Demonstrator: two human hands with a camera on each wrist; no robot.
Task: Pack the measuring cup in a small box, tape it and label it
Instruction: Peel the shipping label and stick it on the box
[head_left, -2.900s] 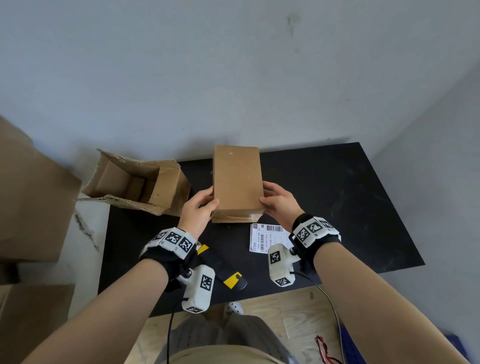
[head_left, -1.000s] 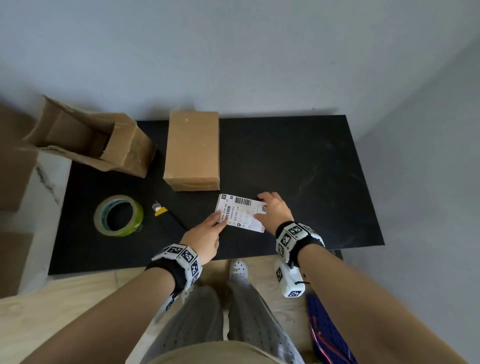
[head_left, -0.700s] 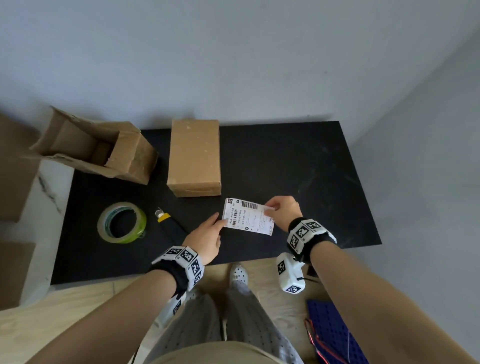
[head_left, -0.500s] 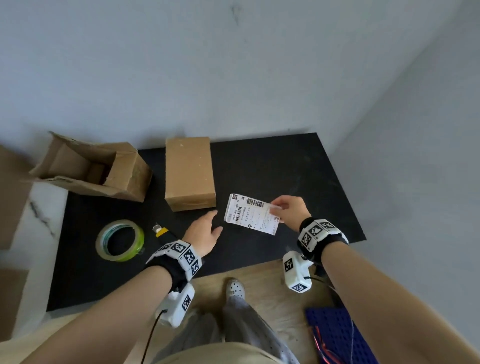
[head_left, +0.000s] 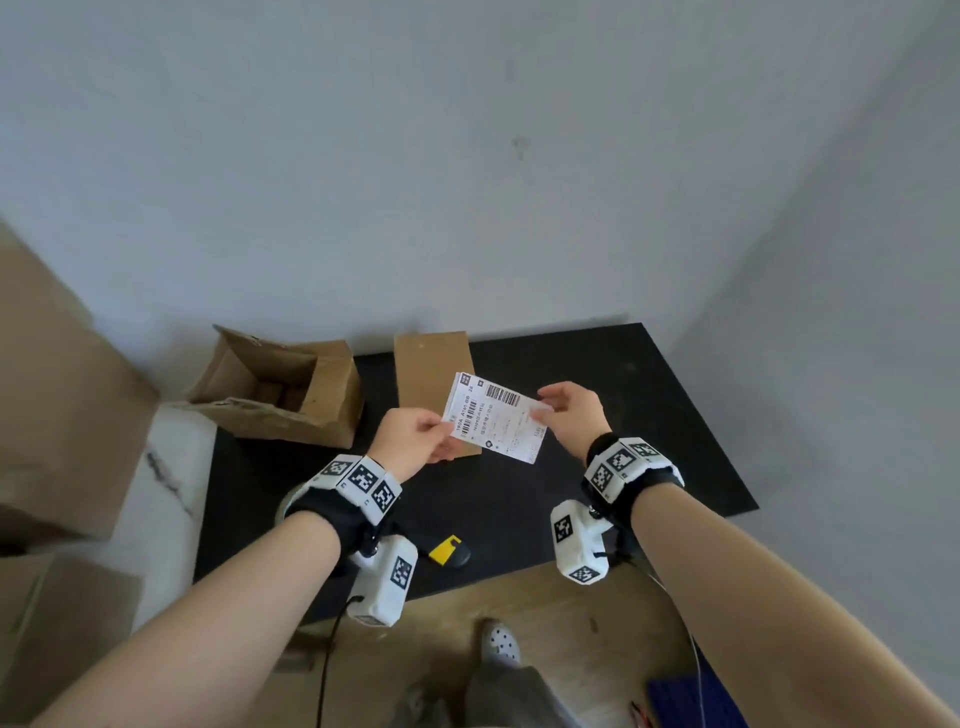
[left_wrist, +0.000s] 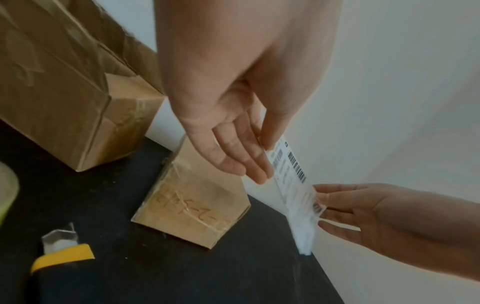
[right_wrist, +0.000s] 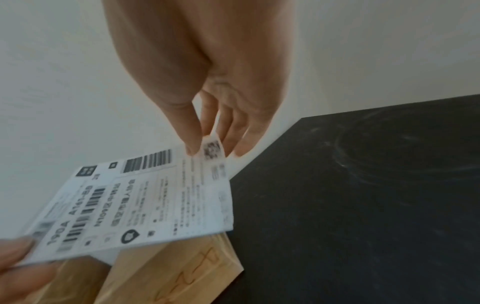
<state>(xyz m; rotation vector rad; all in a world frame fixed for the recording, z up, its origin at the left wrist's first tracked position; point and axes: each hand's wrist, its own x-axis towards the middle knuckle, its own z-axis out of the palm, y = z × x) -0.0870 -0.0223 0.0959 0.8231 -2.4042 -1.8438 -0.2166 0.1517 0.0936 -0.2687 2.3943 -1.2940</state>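
A white shipping label (head_left: 493, 415) (right_wrist: 145, 197) (left_wrist: 291, 174) hangs in the air above the table. My left hand (head_left: 415, 441) (left_wrist: 249, 160) pinches its left edge. My right hand (head_left: 563, 413) (right_wrist: 207, 142) pinches the right corner between thumb and forefinger. Behind and below the label lies the small closed cardboard box (head_left: 428, 364) (left_wrist: 192, 197) (right_wrist: 168, 273), taped, with handwriting on its near end. The measuring cup is not in sight.
An open, larger cardboard box (head_left: 275, 389) (left_wrist: 64, 98) lies on its side at the back left of the black table (head_left: 623, 415). A yellow-and-black utility knife (head_left: 447, 551) (left_wrist: 62, 255) lies near the front edge. A roll of tape (left_wrist: 6, 193) shows at the left. Big cartons (head_left: 57, 405) stand at the far left.
My right hand lifted the label off the table and carried it up over the box. My left hand let go briefly, then took hold of the label's left edge again.
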